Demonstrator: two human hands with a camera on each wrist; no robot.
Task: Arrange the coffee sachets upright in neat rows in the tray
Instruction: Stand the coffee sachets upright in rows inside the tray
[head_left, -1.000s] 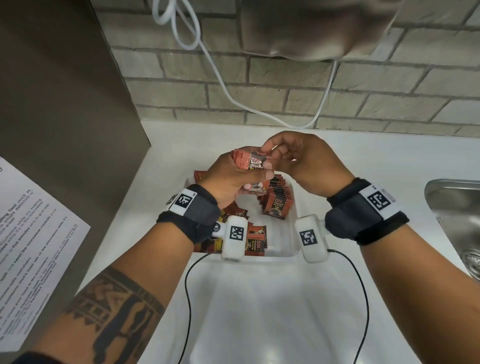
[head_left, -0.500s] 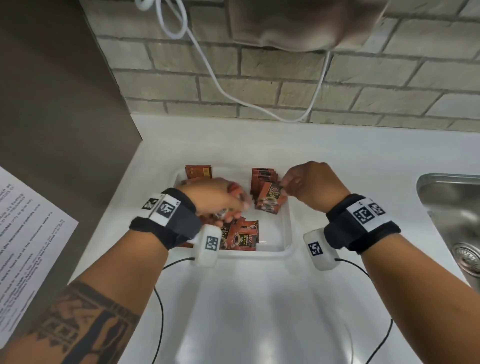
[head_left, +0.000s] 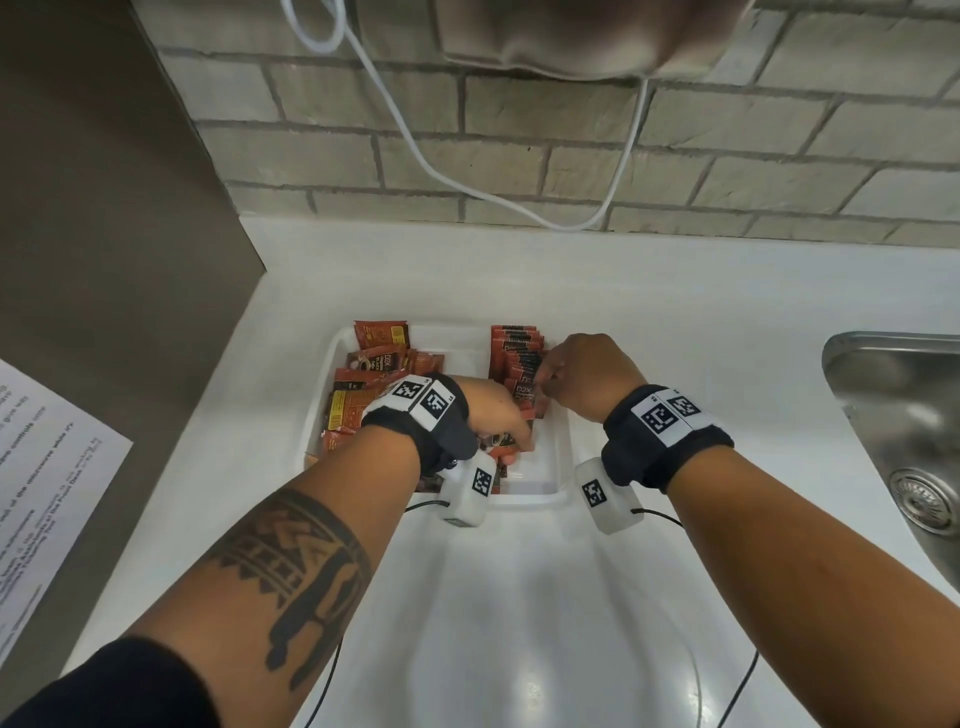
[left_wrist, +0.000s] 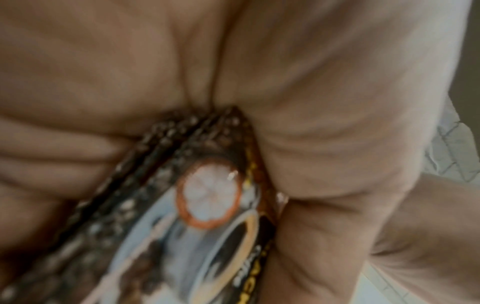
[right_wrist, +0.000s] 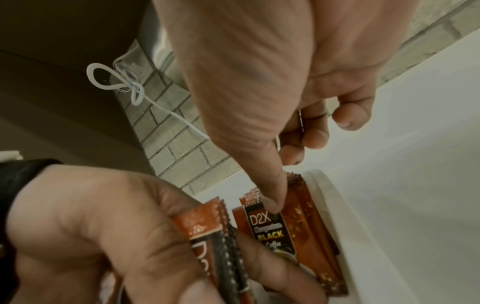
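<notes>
The white tray (head_left: 558, 457) sits on the counter (head_left: 519, 597) close to the person, between the brick wall and the body, so both hands can work inside it without reaching; an upright row of sachets (head_left: 517, 358) stands along its right wall, packed face to face and leaning on that wall, which seems to be what keeps them standing; the loose sachets (head_left: 363, 400) lie flat and overlapping on the tray's left side, apparently not yet sorted.

The right hand (head_left: 589, 376) comes in from the right with the wrist raised; in the right wrist view its thumb (right_wrist: 272, 197) presses down on the top edge of the front sachet (right_wrist: 270, 230) of the row while the other fingers curl behind the pack, so the hand is pinched on the row, probably to hold it steady and keep a slot for the next ones.

The left hand (head_left: 493, 415) lies palm down over the middle of the tray, its fingers closed round a small bundle of sachets (right_wrist: 221, 242) held edge-on beside the row; the left wrist view, though blurred, shows the same bundle (left_wrist: 197, 216) clamped between thumb and fingers; by its pose it is about to feed them into the row.
</notes>
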